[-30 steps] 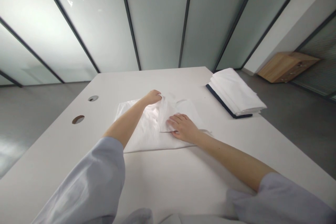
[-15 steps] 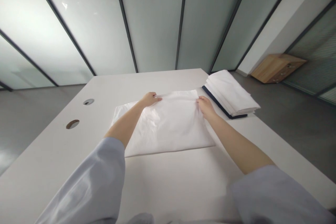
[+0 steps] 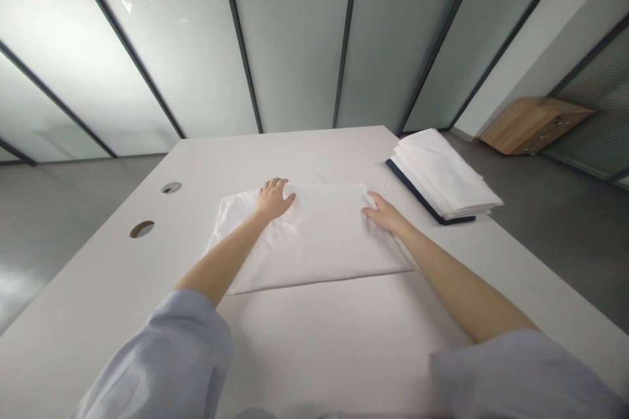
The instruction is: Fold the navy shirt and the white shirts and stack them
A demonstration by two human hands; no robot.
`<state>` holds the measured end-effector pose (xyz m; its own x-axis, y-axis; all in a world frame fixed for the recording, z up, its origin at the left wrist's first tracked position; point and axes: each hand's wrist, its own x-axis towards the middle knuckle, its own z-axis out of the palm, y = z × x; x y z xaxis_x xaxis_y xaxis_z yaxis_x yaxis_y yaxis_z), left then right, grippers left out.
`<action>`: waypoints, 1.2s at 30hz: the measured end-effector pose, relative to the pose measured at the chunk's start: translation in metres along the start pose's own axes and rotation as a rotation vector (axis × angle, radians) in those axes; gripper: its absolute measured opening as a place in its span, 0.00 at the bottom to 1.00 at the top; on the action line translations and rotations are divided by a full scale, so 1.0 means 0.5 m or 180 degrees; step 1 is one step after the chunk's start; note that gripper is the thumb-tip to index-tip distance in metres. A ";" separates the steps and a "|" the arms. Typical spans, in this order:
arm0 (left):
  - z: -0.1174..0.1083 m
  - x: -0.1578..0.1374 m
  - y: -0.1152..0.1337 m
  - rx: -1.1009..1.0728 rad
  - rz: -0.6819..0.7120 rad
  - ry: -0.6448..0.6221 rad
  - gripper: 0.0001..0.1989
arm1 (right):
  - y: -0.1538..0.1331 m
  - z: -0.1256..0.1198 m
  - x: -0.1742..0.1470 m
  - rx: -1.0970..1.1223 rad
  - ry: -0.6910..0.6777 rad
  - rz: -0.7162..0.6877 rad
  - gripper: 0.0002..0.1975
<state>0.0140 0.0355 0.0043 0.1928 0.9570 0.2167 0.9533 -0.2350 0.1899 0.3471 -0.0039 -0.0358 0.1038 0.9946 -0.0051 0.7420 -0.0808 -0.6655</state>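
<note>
A white folded cloth in a clear plastic bag (image 3: 324, 236) lies flat on the white table (image 3: 334, 353). My left hand (image 3: 274, 199) rests on the upper left part of the bag, its fingers spread and holding nothing. At the bag's upper right edge is my right hand (image 3: 383, 211), with thumb and index finger apart and its other fingers partly hidden beneath. The plastic looks shiny and wrinkled near my left hand.
Folded white cloths (image 3: 445, 173) are stacked on a dark flat piece (image 3: 417, 195) by the table's right edge. Two round holes, one with a metal cover (image 3: 171, 188), sit at left. A wooden cabinet (image 3: 533, 124) stands on the floor beyond.
Both hands have let go of the bag's far edge, which now lies lower and flat. My left hand has spread and moved slightly left and nearer; the right has opened.
</note>
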 end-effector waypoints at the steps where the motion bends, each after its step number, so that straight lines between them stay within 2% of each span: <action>1: 0.000 -0.011 0.006 0.0033 0.0081 -0.0095 0.29 | 0.006 -0.002 -0.008 -0.0150 -0.0025 -0.0070 0.29; 4: 0.017 -0.030 0.023 0.0152 0.0270 -0.0489 0.33 | 0.018 -0.010 -0.022 -0.0554 -0.0025 -0.0216 0.19; 8: 0.054 -0.030 0.024 0.0252 0.0042 -0.0911 0.41 | 0.016 -0.019 -0.024 -0.0908 0.0108 -0.0341 0.16; 12: 0.070 -0.032 0.016 0.0330 -0.0137 -0.0740 0.46 | -0.005 -0.025 -0.023 -0.1493 0.0199 -0.0417 0.17; 15: 0.066 -0.046 0.013 0.0396 -0.0047 -0.0328 0.42 | -0.044 -0.026 -0.035 -0.1910 0.0478 -0.0613 0.21; 18: 0.058 -0.064 0.006 0.0400 0.0237 -0.0051 0.34 | -0.102 -0.003 -0.074 -0.1740 0.0470 -0.1228 0.24; 20: 0.055 -0.074 -0.007 0.0381 0.0323 -0.0165 0.31 | -0.139 0.031 -0.115 -0.1511 0.0146 -0.1780 0.25; 22: 0.053 -0.079 -0.026 0.0382 0.0244 -0.0401 0.31 | -0.166 0.073 -0.158 -0.1424 -0.0378 -0.2192 0.30; 24: 0.052 -0.079 -0.050 0.0412 0.0063 -0.0616 0.34 | -0.177 0.112 -0.190 -0.1481 -0.0860 -0.2185 0.34; 26: 0.047 -0.076 -0.074 0.0472 -0.0157 -0.0754 0.36 | -0.175 0.138 -0.203 -0.1597 -0.1155 -0.2013 0.37; 30: 0.022 -0.077 -0.090 0.0683 -0.0608 -0.0727 0.39 | -0.164 0.154 -0.182 -0.1731 -0.1147 -0.1719 0.38; 32: 0.005 -0.088 -0.071 0.0767 -0.0605 -0.0551 0.36 | -0.167 0.158 -0.160 -0.1763 -0.1101 -0.1640 0.38; 34: -0.009 -0.103 -0.036 0.0704 -0.0363 -0.0418 0.31 | -0.173 0.163 -0.134 -0.1799 -0.1048 -0.1513 0.38; 36: -0.015 -0.118 0.006 0.0502 -0.0098 -0.0474 0.26 | -0.180 0.167 -0.102 -0.1824 -0.0938 -0.1345 0.37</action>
<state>0.0039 -0.0232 -0.0006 0.1842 0.9806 0.0670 0.9815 -0.1871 0.0396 0.2197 -0.0418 -0.0377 -0.3857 0.9184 -0.0885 0.9149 0.3684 -0.1649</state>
